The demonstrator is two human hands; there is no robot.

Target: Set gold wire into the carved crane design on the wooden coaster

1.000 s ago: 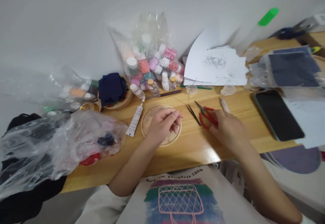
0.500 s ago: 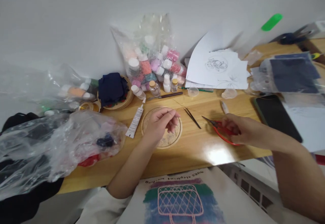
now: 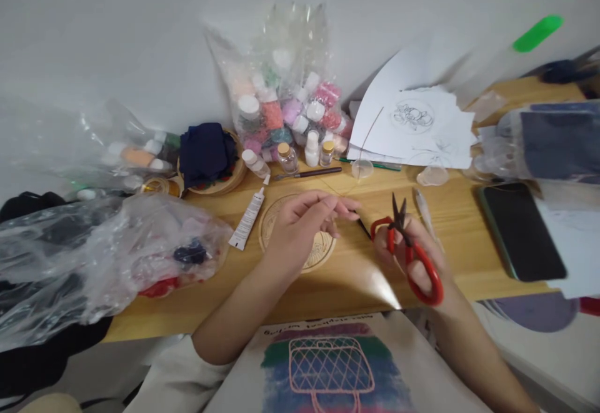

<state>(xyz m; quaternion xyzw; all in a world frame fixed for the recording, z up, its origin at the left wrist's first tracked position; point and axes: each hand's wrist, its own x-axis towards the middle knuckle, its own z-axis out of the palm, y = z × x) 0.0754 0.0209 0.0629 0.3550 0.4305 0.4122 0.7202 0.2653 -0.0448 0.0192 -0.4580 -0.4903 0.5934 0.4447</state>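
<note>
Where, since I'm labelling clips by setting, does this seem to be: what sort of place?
Probably a small craft workspace, perhaps at home, though the pictures can't confirm that: red-handled scissors, a clear bag of small jars and a line drawing suggest it.

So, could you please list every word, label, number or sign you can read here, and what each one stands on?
"elephant writing", upside down on the shirt, as best I can read it; the word before it is too blurred.
White tube: printed lines, too small to read.
Phone: dark screen, no text visible.
Scissors: no lettering can be made out.
</note>
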